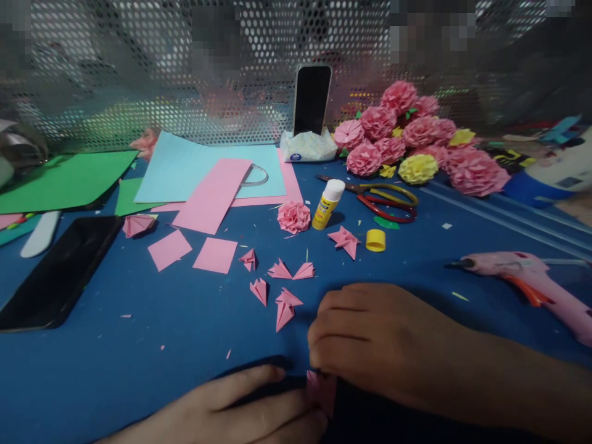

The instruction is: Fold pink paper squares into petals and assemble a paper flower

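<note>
A small folded piece of pink paper [322, 393] lies at the near edge of the view, partly covered by my fingers. My left hand [250, 407] comes in low from the left, some fingertips on the paper's left side and one finger stretched out apart on the table. Bent over the paper's upper edge is my right hand [370, 333], its fingers closed together and its fingertips hidden. Just beyond my hands sit several folded pink petals [285, 308], with two flat pink squares [215, 255] to their left.
Behind the petals stand a glue stick [326, 206], its yellow cap [375, 240], a paper flower [294, 217] and scissors [388, 196]. A pink glue gun [518, 271] lies right, a phone [60, 271] left. Another phone [313, 98] leans against a perforated metal screen [161, 80].
</note>
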The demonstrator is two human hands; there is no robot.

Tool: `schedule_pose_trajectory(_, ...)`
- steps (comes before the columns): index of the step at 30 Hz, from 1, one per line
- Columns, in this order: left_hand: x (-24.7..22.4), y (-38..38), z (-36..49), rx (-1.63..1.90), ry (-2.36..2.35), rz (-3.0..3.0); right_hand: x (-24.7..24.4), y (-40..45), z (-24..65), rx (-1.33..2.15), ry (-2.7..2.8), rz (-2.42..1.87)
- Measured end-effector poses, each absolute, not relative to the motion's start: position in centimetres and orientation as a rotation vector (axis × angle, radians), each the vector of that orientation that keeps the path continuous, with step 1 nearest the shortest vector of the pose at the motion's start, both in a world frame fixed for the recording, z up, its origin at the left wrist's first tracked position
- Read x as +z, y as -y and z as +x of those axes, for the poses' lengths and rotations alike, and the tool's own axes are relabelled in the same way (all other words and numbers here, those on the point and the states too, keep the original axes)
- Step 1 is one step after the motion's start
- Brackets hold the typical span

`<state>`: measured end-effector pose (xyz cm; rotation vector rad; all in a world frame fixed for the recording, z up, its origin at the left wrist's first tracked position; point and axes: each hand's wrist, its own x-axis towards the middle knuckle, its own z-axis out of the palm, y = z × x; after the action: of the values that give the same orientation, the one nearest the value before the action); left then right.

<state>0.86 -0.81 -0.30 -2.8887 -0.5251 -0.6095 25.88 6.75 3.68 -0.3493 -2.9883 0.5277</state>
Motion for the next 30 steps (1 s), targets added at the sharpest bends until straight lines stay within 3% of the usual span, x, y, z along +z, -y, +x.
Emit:
schedule_pose_trajectory(14, -0.82, 0.59, 0.98, -0.507, 0.512, -2.87, 3.58, -6.66, 25.74, 0.682, 3.067, -0.454)
schedule_pose_trajectory(30, -0.71, 0.82, 1.2, -0.435, 0.542, -2.858, 4.13, -7.13, 25.34, 1.283, 2.828, -0.492)
